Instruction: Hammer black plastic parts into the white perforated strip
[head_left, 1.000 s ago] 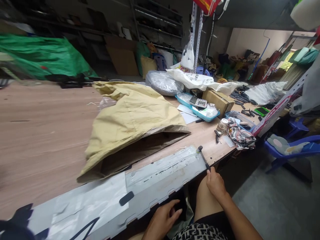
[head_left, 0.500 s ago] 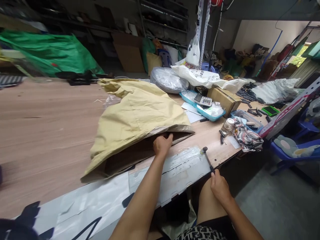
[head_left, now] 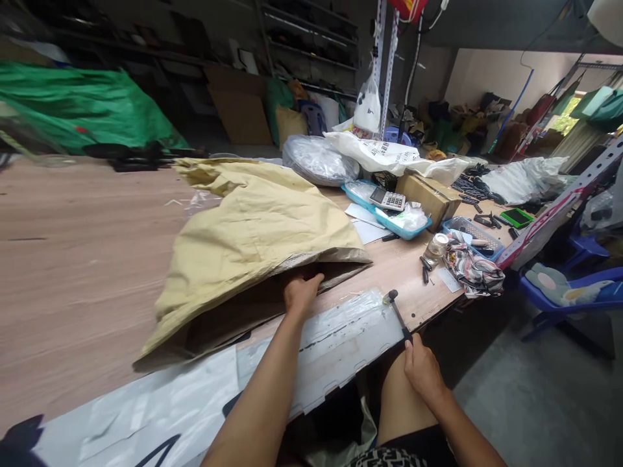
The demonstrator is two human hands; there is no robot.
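Note:
A large yellow sack (head_left: 257, 220) lies on the table with its dark mouth facing me. My left hand (head_left: 300, 292) reaches into that mouth near its right end. The thumb shows, pointing right; the sack's shadow hides the other fingers, so what they hold cannot be made out. My right hand (head_left: 422, 366), by my knee at the table edge, is closed around the black handle of a small hammer (head_left: 396, 311). The hammer's head rests on or just above the right end of a plastic-covered white board (head_left: 341, 344) along the table's front edge.
Right of the sack are a calculator (head_left: 388, 198) on a blue tray (head_left: 413, 230), a cardboard box (head_left: 431, 194), a jar (head_left: 436, 248) and a crumpled patterned cloth (head_left: 474, 269). A slotted metal post (head_left: 559, 207) slants at the right, beside a blue chair (head_left: 577, 305).
The view has shifted slightly, so most things sit further left. My left hand has sunk a little deeper into the sack's mouth. My right hand keeps its hold on the hammer.

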